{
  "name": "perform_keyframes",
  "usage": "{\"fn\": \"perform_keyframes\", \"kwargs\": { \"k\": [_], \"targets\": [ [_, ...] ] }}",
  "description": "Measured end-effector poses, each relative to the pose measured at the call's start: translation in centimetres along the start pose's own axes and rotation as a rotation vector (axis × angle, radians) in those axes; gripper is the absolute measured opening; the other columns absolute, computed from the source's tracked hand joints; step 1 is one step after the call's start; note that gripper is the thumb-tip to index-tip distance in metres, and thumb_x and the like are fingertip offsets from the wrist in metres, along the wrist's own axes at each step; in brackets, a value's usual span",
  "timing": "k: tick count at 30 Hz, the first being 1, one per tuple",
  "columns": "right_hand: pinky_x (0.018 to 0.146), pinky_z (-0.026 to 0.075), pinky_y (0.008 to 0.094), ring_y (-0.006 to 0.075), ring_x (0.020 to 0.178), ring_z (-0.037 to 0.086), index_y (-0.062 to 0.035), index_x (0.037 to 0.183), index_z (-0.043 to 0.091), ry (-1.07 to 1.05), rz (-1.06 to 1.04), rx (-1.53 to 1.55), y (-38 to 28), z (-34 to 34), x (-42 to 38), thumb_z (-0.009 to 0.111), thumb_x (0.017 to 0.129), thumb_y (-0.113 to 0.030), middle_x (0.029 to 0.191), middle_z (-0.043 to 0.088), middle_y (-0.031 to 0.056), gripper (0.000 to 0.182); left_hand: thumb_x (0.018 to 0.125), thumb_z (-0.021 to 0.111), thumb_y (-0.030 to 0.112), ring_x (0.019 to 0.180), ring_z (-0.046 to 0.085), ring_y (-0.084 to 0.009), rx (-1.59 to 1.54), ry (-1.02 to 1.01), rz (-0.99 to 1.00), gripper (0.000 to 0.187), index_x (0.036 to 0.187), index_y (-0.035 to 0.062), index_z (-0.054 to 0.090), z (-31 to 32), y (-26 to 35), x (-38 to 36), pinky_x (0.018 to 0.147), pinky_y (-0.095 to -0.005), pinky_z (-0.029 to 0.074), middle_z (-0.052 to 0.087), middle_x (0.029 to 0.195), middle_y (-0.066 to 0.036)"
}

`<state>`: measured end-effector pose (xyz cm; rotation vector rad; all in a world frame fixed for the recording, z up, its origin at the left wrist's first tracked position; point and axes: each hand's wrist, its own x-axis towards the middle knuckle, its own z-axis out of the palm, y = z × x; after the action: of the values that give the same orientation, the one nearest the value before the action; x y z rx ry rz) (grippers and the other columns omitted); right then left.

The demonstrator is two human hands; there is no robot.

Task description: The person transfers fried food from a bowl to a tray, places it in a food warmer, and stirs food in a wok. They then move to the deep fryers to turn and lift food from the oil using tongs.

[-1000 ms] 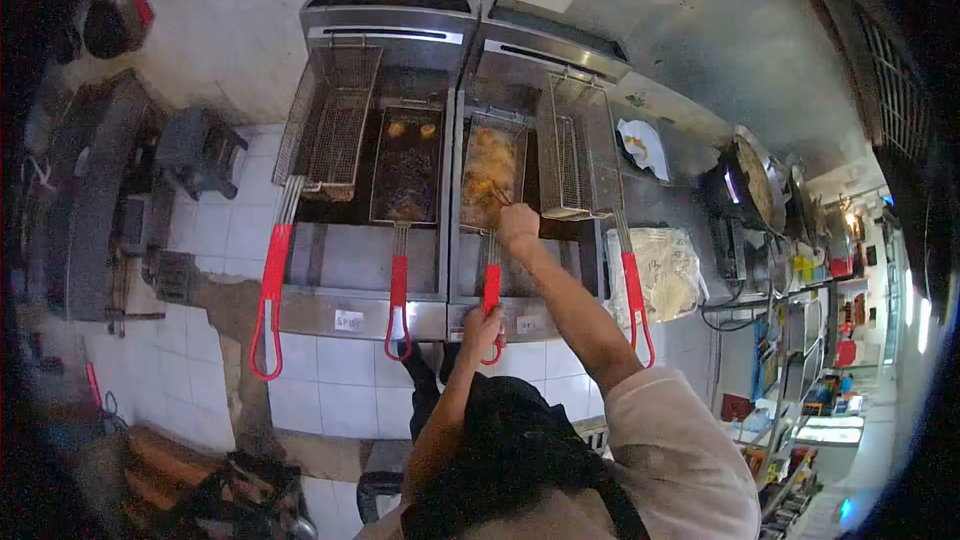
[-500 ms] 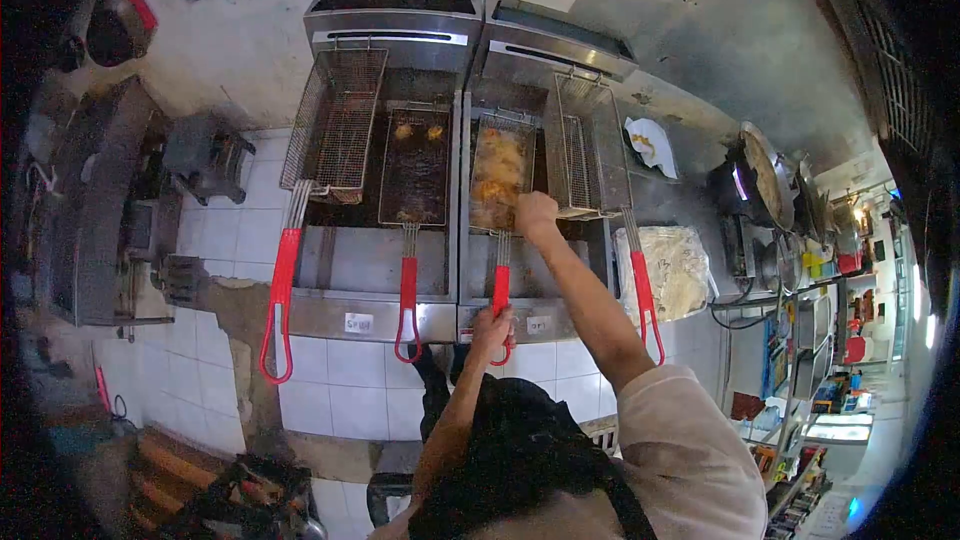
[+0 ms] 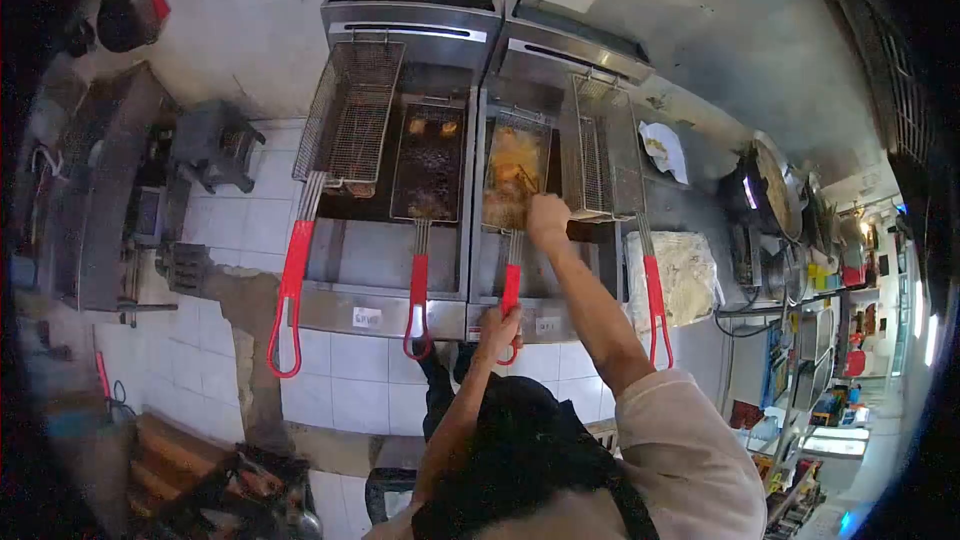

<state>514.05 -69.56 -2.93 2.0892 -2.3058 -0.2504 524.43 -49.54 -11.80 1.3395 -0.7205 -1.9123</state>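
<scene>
My left hand (image 3: 498, 328) is wrapped around the red handle (image 3: 511, 288) of a wire fryer basket (image 3: 487, 210). Golden frying food (image 3: 513, 152) fills much of that basket, which sits in the right fryer's oil. Over the basket's right front corner, my right hand (image 3: 548, 220) is closed on a thin dark utensil that looks like tongs (image 3: 527, 180). Its tips reach into the food; the rest is covered by my fist. Left of this basket, another basket (image 3: 421, 212) sits in dark bubbling oil with two golden pieces (image 3: 432, 127) near its far end.
Raised wire baskets hang at the far left (image 3: 352, 120) and right (image 3: 600, 155) of the fryers. To the right lie a foil-like covered tray (image 3: 675, 275) and a white paper-lined dish (image 3: 664, 152) with food bits. A wok (image 3: 768, 190) stands beyond. A dark stool (image 3: 215, 145) is at left.
My right hand has shifted slightly, and the tongs now show against the food, which sits bunched toward the basket's far end. My left hand stays on the handle. The camera view has shifted a little.
</scene>
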Motion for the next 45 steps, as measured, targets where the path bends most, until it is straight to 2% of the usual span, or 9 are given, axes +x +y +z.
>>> {"fn": "perform_keyframes", "kwargs": {
  "k": [3, 7, 10, 22, 26, 32, 36, 39, 45],
  "targets": [
    [0.071, 0.053, 0.0348, 0.0284, 0.085, 0.065, -0.0082, 0.085, 0.07, -0.077, 0.001, 0.015, -0.5, 2.5, 0.0, 0.056, 0.079, -0.013, 0.091, 0.065, 0.0158, 0.016, 0.089, 0.05, 0.023, 0.039, 0.053, -0.0169, 0.006, 0.003, 0.011, 0.021, 0.085, 0.0026, 0.055, 0.2, 1.7, -1.1, 0.036, -0.0325, 0.044, 0.05, 0.052, -0.003],
    [0.068, 0.054, 0.0353, 0.0234, 0.086, 0.065, -0.0116, 0.083, 0.069, -0.148, 0.01, -0.026, -0.6, 2.7, 0.2, 0.058, 0.078, -0.019, 0.088, 0.066, 0.0085, 0.014, 0.089, 0.05, 0.023, 0.039, 0.052, -0.017, 0.012, -0.003, -0.016, 0.021, 0.084, 0.0025, 0.053, 0.2, 2.3, -1.5, 0.036, -0.0322, 0.044, 0.05, 0.052, -0.003],
    [0.071, 0.053, 0.0338, 0.024, 0.087, 0.065, -0.0093, 0.085, 0.07, -0.112, -0.093, -0.055, -0.3, 2.6, 1.4, 0.058, 0.079, -0.016, 0.091, 0.067, 0.0112, 0.015, 0.089, 0.051, 0.023, 0.039, 0.052, -0.017, 0.019, -0.02, -0.035, 0.021, 0.082, 0.0028, 0.051, 0.2, 2.3, -1.7, 0.036, -0.0323, 0.044, 0.049, 0.051, -0.003],
    [0.072, 0.053, 0.0354, 0.0279, 0.088, 0.065, -0.0088, 0.088, 0.069, -0.191, 0.084, 0.096, 0.2, -0.7, 1.8, 0.056, 0.079, -0.015, 0.092, 0.066, 0.0125, 0.017, 0.091, 0.05, 0.024, 0.038, 0.051, -0.0169, 0.031, -0.017, -0.042, 0.022, 0.084, 0.0029, 0.052, 0.2, 2.5, -1.4, 0.035, -0.0326, 0.043, 0.049, 0.053, -0.003],
    [0.072, 0.053, 0.0371, 0.0312, 0.089, 0.064, -0.006, 0.09, 0.068, -0.05, 0.058, 0.032, 0.7, -1.8, 4.6, 0.053, 0.081, -0.017, 0.093, 0.066, 0.0148, 0.021, 0.09, 0.051, 0.025, 0.038, 0.051, -0.0167, -0.002, -0.019, -0.11, 0.024, 0.085, 0.0021, 0.052, 0.2, 2.3, -1.4, 0.034, -0.032, 0.043, 0.049, 0.054, -0.002],
    [0.074, 0.052, 0.0386, 0.0278, 0.09, 0.064, -0.0089, 0.092, 0.068, -0.162, -0.035, 0.028, -0.2, -0.6, 8.3, 0.052, 0.082, -0.019, 0.096, 0.066, 0.013, 0.021, 0.09, 0.051, 0.027, 0.04, 0.054, -0.0179, 0.015, -0.001, -0.04, 0.026, 0.084, 0.0013, 0.053, 0.2, 1.7, -1.1, 0.035, -0.0321, 0.043, 0.051, 0.053, -0.004],
    [0.073, 0.052, 0.0283, 0.0216, 0.092, 0.063, -0.0129, 0.1, 0.065, 0.036, -0.111, 0.122, -1.2, 5.4, 10.7, 0.054, 0.081, -0.022, 0.103, 0.064, 0.0034, 0.024, 0.089, 0.052, 0.027, 0.04, 0.056, -0.0185, 0.062, -0.034, 0.017, 0.026, 0.083, 0.0019, 0.053, -0.1, 1.8, -1.3, 0.037, -0.033, 0.046, 0.052, 0.053, -0.004],
    [0.072, 0.052, 0.0285, 0.021, 0.091, 0.063, -0.0122, 0.104, 0.063, 0.173, -0.183, -0.027, -2.2, 5.5, 9.2, 0.052, 0.082, -0.023, 0.102, 0.064, 0.0027, 0.027, 0.089, 0.053, 0.027, 0.04, 0.055, -0.018, -0.054, -0.028, 0.006, 0.025, 0.083, 0.0021, 0.054, 0.0, 0.6, -0.4, 0.037, -0.0328, 0.046, 0.052, 0.054, -0.004],
    [0.071, 0.053, 0.0386, 0.0307, 0.086, 0.065, -0.0077, 0.089, 0.067, -0.013, -0.069, 0.015, -0.9, -2.7, 6.1, 0.05, 0.083, -0.017, 0.091, 0.065, 0.015, 0.02, 0.089, 0.053, 0.024, 0.041, 0.055, -0.0163, -0.048, -0.022, 0.009, 0.023, 0.083, 0.0022, 0.054, -0.1, 0.6, -0.7, 0.037, -0.032, 0.045, 0.053, 0.054, -0.004]
  ]
}}
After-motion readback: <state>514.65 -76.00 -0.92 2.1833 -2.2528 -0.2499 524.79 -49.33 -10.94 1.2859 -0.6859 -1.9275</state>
